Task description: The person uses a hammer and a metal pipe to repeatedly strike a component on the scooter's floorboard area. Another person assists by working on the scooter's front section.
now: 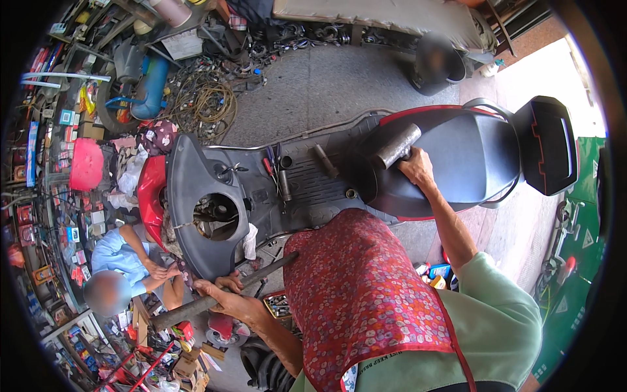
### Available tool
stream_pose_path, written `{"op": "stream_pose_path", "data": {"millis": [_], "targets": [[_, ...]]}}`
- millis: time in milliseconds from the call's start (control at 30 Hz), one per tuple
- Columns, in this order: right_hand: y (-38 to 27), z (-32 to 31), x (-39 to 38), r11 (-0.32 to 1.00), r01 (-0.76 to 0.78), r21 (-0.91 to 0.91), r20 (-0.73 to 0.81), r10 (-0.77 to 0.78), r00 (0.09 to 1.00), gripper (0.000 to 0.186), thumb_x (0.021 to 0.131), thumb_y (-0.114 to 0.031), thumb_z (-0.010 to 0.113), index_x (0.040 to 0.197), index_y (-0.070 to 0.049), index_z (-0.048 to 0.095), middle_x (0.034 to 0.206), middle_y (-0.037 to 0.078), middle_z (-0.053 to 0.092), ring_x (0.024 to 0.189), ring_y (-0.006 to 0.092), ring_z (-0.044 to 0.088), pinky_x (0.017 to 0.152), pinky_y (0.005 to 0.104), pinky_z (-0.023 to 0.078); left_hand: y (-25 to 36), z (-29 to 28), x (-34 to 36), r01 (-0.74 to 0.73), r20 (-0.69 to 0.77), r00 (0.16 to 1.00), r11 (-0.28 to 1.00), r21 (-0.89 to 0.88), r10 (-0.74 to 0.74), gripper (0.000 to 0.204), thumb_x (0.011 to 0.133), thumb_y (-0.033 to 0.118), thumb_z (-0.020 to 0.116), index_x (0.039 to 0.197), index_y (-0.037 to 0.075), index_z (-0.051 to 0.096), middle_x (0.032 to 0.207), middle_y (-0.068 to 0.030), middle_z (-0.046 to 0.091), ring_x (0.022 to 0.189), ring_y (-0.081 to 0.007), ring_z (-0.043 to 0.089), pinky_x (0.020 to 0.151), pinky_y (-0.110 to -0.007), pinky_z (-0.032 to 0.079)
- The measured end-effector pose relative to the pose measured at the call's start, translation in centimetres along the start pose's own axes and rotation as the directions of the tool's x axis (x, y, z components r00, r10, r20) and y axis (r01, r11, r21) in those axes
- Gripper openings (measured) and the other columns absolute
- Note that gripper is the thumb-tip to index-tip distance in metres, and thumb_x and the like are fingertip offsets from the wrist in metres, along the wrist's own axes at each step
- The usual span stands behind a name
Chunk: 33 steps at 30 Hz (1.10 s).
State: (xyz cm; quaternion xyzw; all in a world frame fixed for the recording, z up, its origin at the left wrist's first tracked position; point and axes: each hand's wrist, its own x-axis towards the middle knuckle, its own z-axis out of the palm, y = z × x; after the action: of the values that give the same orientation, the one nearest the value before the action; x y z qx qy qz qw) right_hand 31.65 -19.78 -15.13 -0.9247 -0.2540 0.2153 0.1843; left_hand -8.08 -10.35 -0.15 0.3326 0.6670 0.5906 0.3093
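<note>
My right hand grips a hammer with a thick cylindrical metal head, held over the front of the black seat of a red and grey scooter. Its handle is mostly hidden by the hand. My left hand is closed round a long dark metal bar, which slants up to the right against my red flowered apron. Beyond the left hand stands the scooter's grey front panel, a round opening in it showing metal parts.
Screwdrivers, a metal tube and a brass-coloured ring lie on the footboard. A person in a blue shirt sits low near the front wheel, beside crowded shelves. Coiled cable and a black bucket stand beyond.
</note>
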Motion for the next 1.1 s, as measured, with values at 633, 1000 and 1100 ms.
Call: {"op": "stream_pose_path", "data": {"millis": [633,1000,1100], "targets": [[-1.0,-0.6,-0.1,0.996,-0.034,0.088,0.11,0.025,0.994,0.026,0.07,-0.018,0.058,0.082,0.005,0.059,0.056,0.014,0.059,0.041,0.0227,0.057,0.038,0.0346,0.048,-2.5,-2.6,-4.6,-0.17,0.185,0.966,0.983,-0.071,0.18,0.052,0.098,0.038,0.04,0.122,-0.008,0.042,0.049,-0.0018,0.043,0.047,-0.0098,0.044,0.059,-0.03,0.049],[-1.2,-0.8,0.0,0.996,-0.051,0.079,0.089,0.044,0.995,0.019,0.068,-0.014,0.057,0.074,0.004,0.054,0.057,0.012,0.056,0.041,0.0202,0.053,0.036,0.0351,0.044,-10.8,-12.3,-14.3,-0.035,0.078,0.997,0.87,0.492,-0.003,0.033,0.089,0.031,0.06,0.084,-0.002,0.063,0.075,-0.0125,0.061,0.07,-0.0206,0.06,0.064,-0.035,0.047],[-1.4,-0.4,0.3,0.996,-0.045,0.079,0.093,0.037,0.995,0.016,0.068,-0.013,0.057,0.068,0.003,0.052,0.055,0.011,0.054,0.04,0.02,0.051,0.035,0.0352,0.043,-16.2,-15.7,-16.9,0.275,0.043,0.949,0.888,0.368,-0.311,0.037,0.088,0.036,0.06,0.084,0.0,0.063,0.057,-0.0085,0.055,0.057,-0.017,0.056,0.054,-0.032,0.045]]}}
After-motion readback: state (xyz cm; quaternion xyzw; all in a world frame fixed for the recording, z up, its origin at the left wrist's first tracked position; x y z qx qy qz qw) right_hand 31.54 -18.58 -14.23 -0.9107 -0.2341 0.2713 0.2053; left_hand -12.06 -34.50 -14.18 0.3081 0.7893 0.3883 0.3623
